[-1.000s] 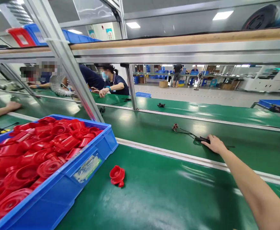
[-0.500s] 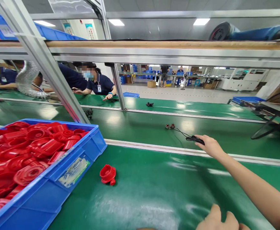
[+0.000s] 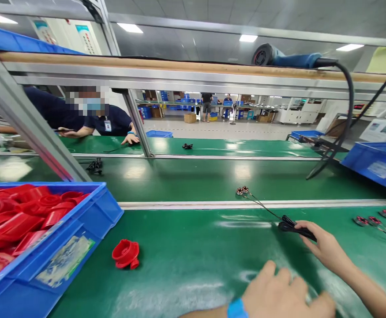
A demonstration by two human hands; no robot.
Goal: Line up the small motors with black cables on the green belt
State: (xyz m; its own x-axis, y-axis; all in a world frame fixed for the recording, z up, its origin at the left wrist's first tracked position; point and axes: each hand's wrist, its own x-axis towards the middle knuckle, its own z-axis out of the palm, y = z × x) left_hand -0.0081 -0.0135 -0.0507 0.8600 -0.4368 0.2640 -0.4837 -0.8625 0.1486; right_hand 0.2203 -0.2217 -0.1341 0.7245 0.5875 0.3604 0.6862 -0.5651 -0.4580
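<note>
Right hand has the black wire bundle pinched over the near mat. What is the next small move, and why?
Probably draw the right hand a little nearer, so the wire bundle and its two small round ends come fully off the belt. Those ends lie beyond the metal strip, on the far belt, with the wires stretched across it. The left hand hovers open nearby, ready to help.

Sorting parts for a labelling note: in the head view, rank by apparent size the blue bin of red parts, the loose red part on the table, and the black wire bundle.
1. blue bin
2. loose red part
3. black wire bundle, though the right hand hides some
</note>
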